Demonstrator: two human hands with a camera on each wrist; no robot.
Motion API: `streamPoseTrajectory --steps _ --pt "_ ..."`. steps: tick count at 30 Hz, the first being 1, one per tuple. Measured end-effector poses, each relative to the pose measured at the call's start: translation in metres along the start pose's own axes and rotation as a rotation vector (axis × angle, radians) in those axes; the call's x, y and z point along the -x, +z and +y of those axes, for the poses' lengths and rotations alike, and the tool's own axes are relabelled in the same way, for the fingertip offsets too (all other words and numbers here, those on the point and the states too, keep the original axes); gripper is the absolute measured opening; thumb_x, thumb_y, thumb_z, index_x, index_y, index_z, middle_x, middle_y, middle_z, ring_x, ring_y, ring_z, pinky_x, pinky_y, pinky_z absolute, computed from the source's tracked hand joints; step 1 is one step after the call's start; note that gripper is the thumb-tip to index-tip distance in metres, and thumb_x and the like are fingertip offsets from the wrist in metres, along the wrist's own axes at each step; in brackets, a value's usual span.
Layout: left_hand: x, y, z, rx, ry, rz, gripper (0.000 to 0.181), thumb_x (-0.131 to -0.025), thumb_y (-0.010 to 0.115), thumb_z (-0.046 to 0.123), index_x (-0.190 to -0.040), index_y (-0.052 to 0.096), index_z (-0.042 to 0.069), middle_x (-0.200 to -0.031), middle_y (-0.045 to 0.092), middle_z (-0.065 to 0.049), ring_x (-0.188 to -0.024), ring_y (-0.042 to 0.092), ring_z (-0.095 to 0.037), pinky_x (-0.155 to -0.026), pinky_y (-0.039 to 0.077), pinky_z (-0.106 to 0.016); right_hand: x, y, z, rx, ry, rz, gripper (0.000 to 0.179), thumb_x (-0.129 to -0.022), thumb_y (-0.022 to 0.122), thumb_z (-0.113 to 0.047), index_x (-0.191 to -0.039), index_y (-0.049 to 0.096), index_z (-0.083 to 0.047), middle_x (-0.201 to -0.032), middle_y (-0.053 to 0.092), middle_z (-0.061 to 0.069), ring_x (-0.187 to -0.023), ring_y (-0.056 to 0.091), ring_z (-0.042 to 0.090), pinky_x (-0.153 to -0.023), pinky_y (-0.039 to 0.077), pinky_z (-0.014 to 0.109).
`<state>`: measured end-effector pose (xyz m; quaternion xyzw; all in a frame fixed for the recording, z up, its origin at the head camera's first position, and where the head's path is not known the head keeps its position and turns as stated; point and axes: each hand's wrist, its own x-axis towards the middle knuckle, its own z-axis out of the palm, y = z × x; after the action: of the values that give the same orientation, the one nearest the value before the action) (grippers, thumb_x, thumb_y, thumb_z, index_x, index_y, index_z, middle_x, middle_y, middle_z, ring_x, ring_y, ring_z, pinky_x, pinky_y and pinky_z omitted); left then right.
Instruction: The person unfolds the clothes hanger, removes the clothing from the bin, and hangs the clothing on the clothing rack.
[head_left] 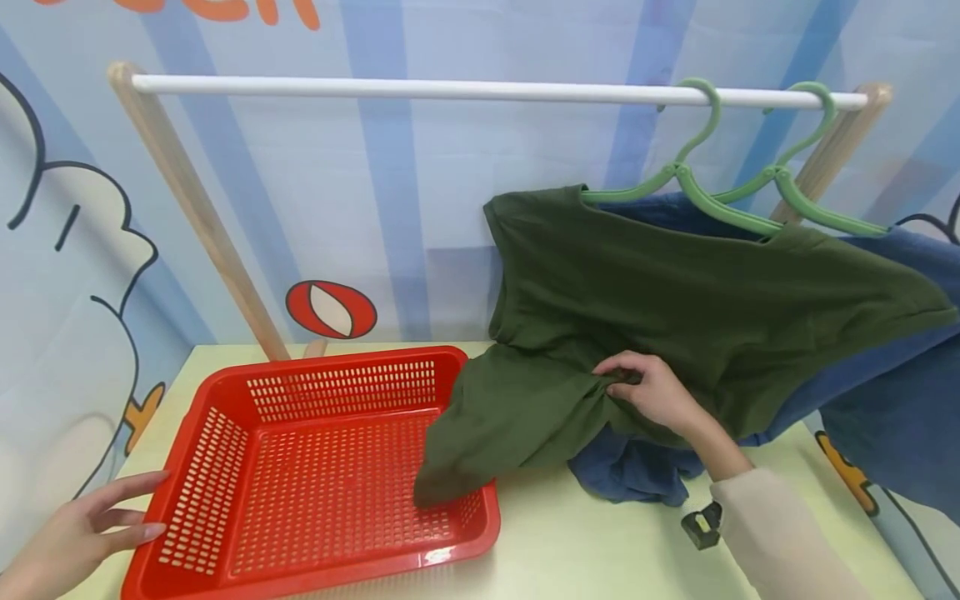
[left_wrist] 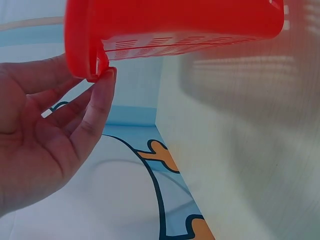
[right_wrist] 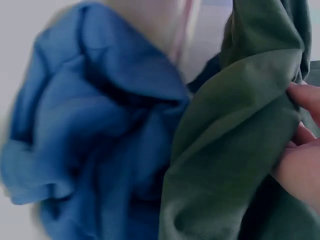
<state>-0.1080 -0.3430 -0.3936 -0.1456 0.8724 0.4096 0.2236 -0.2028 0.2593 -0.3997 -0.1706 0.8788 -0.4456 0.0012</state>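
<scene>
The left hand (head_left: 84,533) pinches the left rim of a red plastic basket (head_left: 337,571); in the left wrist view its fingers (left_wrist: 97,102) grip the basket's edge. A dark green shirt (head_left: 675,283) hangs on a light green hanger (head_left: 723,212) at the right. The right hand (head_left: 656,392) pinches a fold of this shirt, bunching the cloth. The shirt's lower part drapes leftward over the basket's right wall. Behind it is a blue garment (head_left: 892,417) on a second green hanger (head_left: 832,212). Blue cloth (right_wrist: 105,130) lies crumpled beside the green shirt in the right wrist view.
A white rod (head_left: 390,88) on wooden posts (head_left: 206,221) spans the back and bears both hangers. The pale tabletop (head_left: 570,550) lies under the basket. A printed backdrop stands behind. A small black device (head_left: 702,525) sits at the right sleeve's cuff.
</scene>
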Motion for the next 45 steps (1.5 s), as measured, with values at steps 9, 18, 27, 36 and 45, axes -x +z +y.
streamPoseTrajectory --steps 9,18,27,36,45 --pt "0.002 0.001 0.003 0.03 -0.021 -0.016 0.087 -0.079 0.07 0.024 -0.139 0.016 -0.008 -0.117 0.046 -0.033 -0.082 0.059 -0.021 -0.07 0.053 -0.043 0.006 0.029 -0.006 -0.169 -0.039 -0.085 0.03 -0.083 0.066 -0.006 -0.112 0.06 0.0 -0.111 0.058 0.017 -0.096 0.054 0.035 -0.074 0.05 0.029" --pt "-0.001 0.0 -0.001 -0.008 0.008 -0.006 0.086 -0.079 0.071 0.025 -0.138 0.019 -0.009 -0.118 0.046 -0.033 -0.083 0.06 -0.023 -0.07 0.053 -0.043 -0.003 0.082 -0.048 -0.179 -0.192 -0.302 0.045 -0.081 0.07 -0.014 -0.124 0.055 -0.009 -0.126 0.049 0.004 -0.105 0.048 0.025 -0.085 0.045 0.04" --pt "-0.003 -0.002 -0.01 0.084 0.0 -0.02 0.087 -0.082 0.068 0.027 -0.14 0.015 -0.008 -0.115 0.05 -0.027 -0.085 0.059 -0.022 -0.071 0.053 -0.043 -0.009 0.119 -0.052 -0.163 -0.233 -0.257 0.033 -0.08 0.065 0.005 -0.111 0.063 -0.005 -0.112 0.052 0.008 -0.091 0.049 0.021 -0.071 0.046 0.029" --pt "-0.007 -0.002 -0.016 0.144 -0.025 -0.024 0.09 -0.081 0.069 0.027 -0.142 0.013 -0.006 -0.108 0.057 -0.019 -0.085 0.06 -0.024 -0.071 0.053 -0.044 -0.024 0.096 -0.039 -0.096 -0.175 0.0 0.034 -0.072 0.053 0.016 -0.093 0.068 -0.006 -0.089 0.058 0.003 -0.076 0.047 0.02 -0.066 0.043 0.03" --pt "-0.002 -0.001 -0.01 0.107 -0.006 -0.026 0.085 -0.084 0.066 0.026 -0.14 0.013 -0.009 -0.109 0.057 -0.022 -0.086 0.061 -0.025 -0.071 0.052 -0.043 -0.014 0.08 0.002 -0.093 -0.009 -0.114 0.035 -0.078 0.065 0.004 -0.112 0.061 -0.002 -0.095 0.056 0.009 -0.077 0.048 0.02 -0.064 0.043 0.03"
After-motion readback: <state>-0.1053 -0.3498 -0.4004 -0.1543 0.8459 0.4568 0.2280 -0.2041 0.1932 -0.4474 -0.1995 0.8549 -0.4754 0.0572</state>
